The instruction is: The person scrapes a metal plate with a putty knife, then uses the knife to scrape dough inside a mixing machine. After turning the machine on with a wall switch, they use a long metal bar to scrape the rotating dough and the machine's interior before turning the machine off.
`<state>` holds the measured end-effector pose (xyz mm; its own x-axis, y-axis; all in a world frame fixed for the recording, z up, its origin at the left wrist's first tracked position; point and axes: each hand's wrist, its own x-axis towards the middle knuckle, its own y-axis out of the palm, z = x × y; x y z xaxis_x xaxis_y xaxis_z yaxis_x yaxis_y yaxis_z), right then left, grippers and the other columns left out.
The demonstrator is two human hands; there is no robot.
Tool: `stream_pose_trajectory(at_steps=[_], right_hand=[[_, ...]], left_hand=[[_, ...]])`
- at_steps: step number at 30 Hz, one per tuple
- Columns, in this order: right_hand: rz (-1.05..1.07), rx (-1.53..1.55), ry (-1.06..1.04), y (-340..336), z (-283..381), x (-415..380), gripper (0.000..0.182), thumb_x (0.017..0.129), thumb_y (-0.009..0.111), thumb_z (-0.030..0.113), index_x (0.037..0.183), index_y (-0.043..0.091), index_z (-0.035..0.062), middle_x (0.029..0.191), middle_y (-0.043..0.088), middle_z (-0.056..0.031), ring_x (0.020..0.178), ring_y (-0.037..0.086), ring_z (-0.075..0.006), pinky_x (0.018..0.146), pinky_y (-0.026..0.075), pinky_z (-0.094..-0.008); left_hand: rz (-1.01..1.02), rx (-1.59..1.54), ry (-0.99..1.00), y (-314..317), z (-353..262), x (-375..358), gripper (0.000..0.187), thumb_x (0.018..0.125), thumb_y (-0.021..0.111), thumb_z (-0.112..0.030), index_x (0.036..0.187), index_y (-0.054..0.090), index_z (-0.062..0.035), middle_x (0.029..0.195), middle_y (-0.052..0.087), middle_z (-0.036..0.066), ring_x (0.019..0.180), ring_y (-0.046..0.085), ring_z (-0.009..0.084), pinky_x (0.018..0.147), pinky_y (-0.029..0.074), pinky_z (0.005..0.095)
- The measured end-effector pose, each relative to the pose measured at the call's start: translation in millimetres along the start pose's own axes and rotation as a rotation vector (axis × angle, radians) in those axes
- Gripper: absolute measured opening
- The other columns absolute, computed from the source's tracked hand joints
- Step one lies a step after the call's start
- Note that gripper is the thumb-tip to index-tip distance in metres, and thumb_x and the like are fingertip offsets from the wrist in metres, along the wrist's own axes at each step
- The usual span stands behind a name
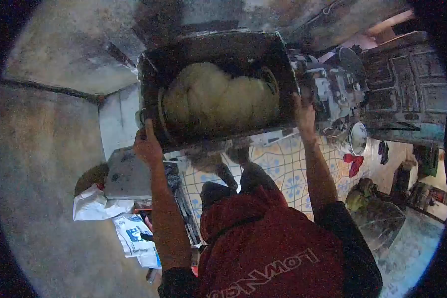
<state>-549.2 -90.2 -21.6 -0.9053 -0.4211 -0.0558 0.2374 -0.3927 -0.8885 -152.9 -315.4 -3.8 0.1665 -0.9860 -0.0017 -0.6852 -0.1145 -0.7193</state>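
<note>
In the upper middle of the head view is a dark, open-fronted box (pixel 216 47) with a lighter worn rim. Inside it a pale, lumpy, rounded mass (pixel 218 99) fills what looks like a round pan; I cannot make out what it is. At the box's lower left corner my left hand (pixel 148 145) is closed on the edge, thumb up. My right hand (pixel 305 116) grips the lower right side, its fingers partly hidden behind the box. Both arms reach forward, and the box's underside is out of sight.
Dishes and metal ware (pixel 335 82) crowd the right, near a wooden cabinet (pixel 407 82). A white-rimmed basin (pixel 357 139) and a red cloth (pixel 352 164) are below. Left are a grey box-like block (pixel 129 174) and printed sacks (pixel 133 236). Patterned tiles (pixel 283 174) cover the floor.
</note>
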Motion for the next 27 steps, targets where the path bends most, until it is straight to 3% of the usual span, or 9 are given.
stream_pose_trajectory(at_steps=[6, 8, 10, 12, 15, 18, 24, 27], right_hand=[[0.005, 0.058, 0.019, -4.3, 6.3, -1.3, 0.059, 0.086, 0.048, 0.061, 0.106, 0.067, 0.0092, 0.091, 0.065, -0.0267, 0.089, 0.063, -0.0425, 0.070, 0.050, -0.0476], [-0.063, 0.050, -0.101, 1.7, -3.1, -1.3, 0.061, 0.088, 0.046, 0.061, 0.106, 0.066, 0.0068, 0.092, 0.065, -0.0273, 0.089, 0.062, -0.0429, 0.070, 0.049, -0.0484], [-0.032, 0.060, -0.076, 4.0, -8.3, 1.4, 0.062, 0.089, 0.044, 0.061, 0.110, 0.063, 0.0056, 0.096, 0.063, -0.0284, 0.094, 0.059, -0.0451, 0.075, 0.047, -0.0493], [0.096, 0.085, 0.094, -12.3, 16.4, -1.1, 0.065, 0.089, 0.041, 0.061, 0.118, 0.058, 0.0057, 0.105, 0.060, -0.0300, 0.104, 0.052, -0.0489, 0.084, 0.041, -0.0504], [-0.012, 0.093, -0.032, -9.6, 15.2, -4.0, 0.063, 0.092, 0.039, 0.058, 0.107, 0.064, 0.0015, 0.092, 0.063, -0.0292, 0.089, 0.061, -0.0445, 0.073, 0.048, -0.0502], [0.032, 0.093, 0.018, -20.7, 26.8, -13.3, 0.063, 0.091, 0.039, 0.059, 0.107, 0.064, 0.0024, 0.090, 0.063, -0.0293, 0.091, 0.060, -0.0451, 0.075, 0.047, -0.0498], [-0.058, 0.124, -0.168, -15.8, 20.6, -12.2, 0.054, 0.092, 0.041, 0.054, 0.106, 0.065, 0.0074, 0.090, 0.064, -0.0267, 0.088, 0.061, -0.0436, 0.074, 0.047, -0.0503], [0.055, 0.062, 0.044, -15.4, 21.7, -6.6, 0.053, 0.093, 0.041, 0.051, 0.107, 0.065, 0.0068, 0.093, 0.064, -0.0260, 0.089, 0.062, -0.0422, 0.074, 0.047, -0.0500]], left_hand=[[-0.029, -0.031, 0.029, 3.4, 2.5, -2.8, 0.057, 0.083, 0.062, -0.053, 0.091, 0.069, 0.0032, 0.079, 0.067, 0.016, 0.070, 0.060, 0.0279, 0.067, 0.046, 0.0418], [-0.028, -0.032, 0.016, 7.6, 10.9, 0.9, 0.057, 0.083, 0.062, -0.053, 0.090, 0.069, 0.0033, 0.079, 0.067, 0.016, 0.069, 0.060, 0.0269, 0.066, 0.045, 0.0413], [0.005, -0.049, -0.064, 7.1, 11.3, 1.4, 0.057, 0.083, 0.062, -0.053, 0.090, 0.069, 0.0033, 0.079, 0.067, 0.016, 0.069, 0.060, 0.0258, 0.066, 0.045, 0.0408], [0.004, -0.026, -0.046, -0.7, -4.2, -3.3, 0.057, 0.083, 0.061, -0.053, 0.090, 0.069, 0.0032, 0.081, 0.067, 0.016, 0.071, 0.060, 0.0254, 0.067, 0.045, 0.0408], [0.004, -0.091, 0.006, -0.4, -2.5, -3.4, 0.059, 0.083, 0.061, -0.054, 0.091, 0.069, 0.0031, 0.083, 0.067, 0.017, 0.074, 0.061, 0.0256, 0.070, 0.046, 0.0402], [0.021, -0.283, 0.010, 14.7, 27.6, 8.9, 0.060, 0.083, 0.061, -0.055, 0.094, 0.069, 0.0026, 0.088, 0.068, 0.018, 0.078, 0.062, 0.0268, 0.072, 0.046, 0.0397], [-0.007, 0.027, -0.051, 7.9, 13.1, 5.5, 0.063, 0.081, 0.062, -0.057, 0.101, 0.068, 0.0021, 0.095, 0.068, 0.020, 0.083, 0.063, 0.0295, 0.074, 0.047, 0.0415], [-0.023, 0.067, 0.005, 11.7, 20.7, 7.2, 0.064, 0.081, 0.061, -0.059, 0.099, 0.068, 0.0025, 0.094, 0.068, 0.020, 0.083, 0.063, 0.0315, 0.074, 0.047, 0.0434]])
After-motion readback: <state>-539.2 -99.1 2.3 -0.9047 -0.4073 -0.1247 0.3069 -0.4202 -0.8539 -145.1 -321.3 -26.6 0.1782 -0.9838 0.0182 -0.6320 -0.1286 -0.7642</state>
